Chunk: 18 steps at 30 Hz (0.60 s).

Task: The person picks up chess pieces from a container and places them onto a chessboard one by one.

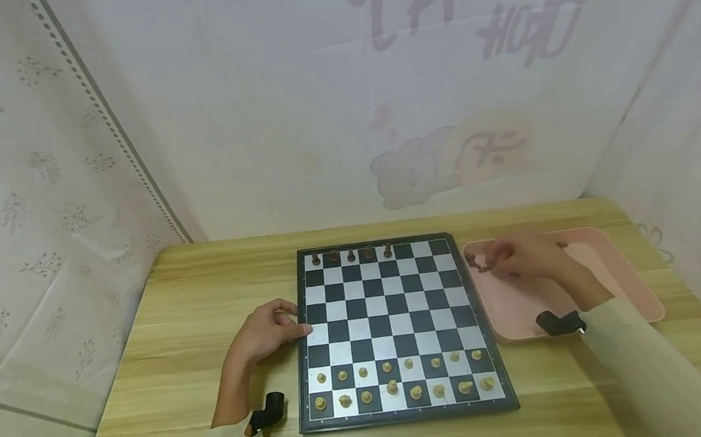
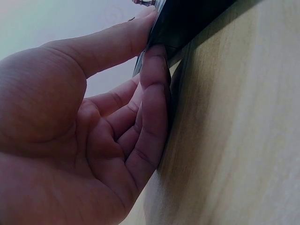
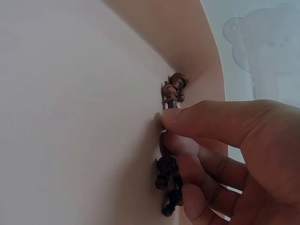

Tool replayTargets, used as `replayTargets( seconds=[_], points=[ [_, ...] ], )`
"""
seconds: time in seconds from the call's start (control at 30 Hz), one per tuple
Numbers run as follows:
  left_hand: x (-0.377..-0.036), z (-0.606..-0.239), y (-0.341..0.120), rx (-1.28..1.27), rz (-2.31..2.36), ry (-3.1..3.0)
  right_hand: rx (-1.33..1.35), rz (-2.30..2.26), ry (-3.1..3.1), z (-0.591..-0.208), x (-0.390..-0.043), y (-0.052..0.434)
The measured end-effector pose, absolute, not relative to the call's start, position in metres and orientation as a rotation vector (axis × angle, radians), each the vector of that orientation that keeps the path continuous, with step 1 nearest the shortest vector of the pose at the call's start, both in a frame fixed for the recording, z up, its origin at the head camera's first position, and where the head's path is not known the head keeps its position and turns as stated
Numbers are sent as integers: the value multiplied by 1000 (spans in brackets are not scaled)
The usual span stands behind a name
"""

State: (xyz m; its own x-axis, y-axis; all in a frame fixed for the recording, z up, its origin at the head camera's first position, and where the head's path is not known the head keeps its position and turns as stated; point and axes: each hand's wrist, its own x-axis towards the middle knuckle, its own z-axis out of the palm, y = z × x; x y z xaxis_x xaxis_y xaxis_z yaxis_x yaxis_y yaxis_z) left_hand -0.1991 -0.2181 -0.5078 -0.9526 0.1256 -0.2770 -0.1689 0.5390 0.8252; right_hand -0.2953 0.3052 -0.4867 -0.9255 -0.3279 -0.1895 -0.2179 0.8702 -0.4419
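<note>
While light pieces (image 1: 401,386) fill the chessboard's (image 1: 391,327) near rows, left hand (image 1: 267,332) rests on the table (image 1: 166,404), straight fingers (image 2: 154,93) pressed on the board's left edge. Right hand (image 1: 527,256), in the pink tray (image 1: 619,282) right of the board, pinches a dark piece (image 3: 172,91) beside more dark pieces (image 3: 168,187). Five dark pieces (image 1: 351,255) stand on the far row.

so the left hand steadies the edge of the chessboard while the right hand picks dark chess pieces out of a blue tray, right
Not quite: the tray is pink, not blue, as the head view shows. The rest holds: the left hand rests its fingers against the left edge of the chessboard, and the right hand pinches dark chess pieces in the tray's corner, seen close up in the right wrist view.
</note>
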Motion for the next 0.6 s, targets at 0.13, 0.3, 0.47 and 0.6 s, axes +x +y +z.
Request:
replayTargets(
  seconds=[0.13, 0.3, 0.47, 0.6],
  points=[
    [-199, -508, -219, -42, 1373, 2475, -413, -597, 2776, -487, -296, 303],
    [-200, -509, -219, -49, 1383, 2466, -413, -648, 2740, -489, -296, 303],
    [-200, -510, -219, -60, 1396, 2454, -392, -695, 2726, -492, -297, 305],
    [-200, -510, -219, -55, 1402, 2453, -386, -733, 2724, -493, -297, 306]
  ],
)
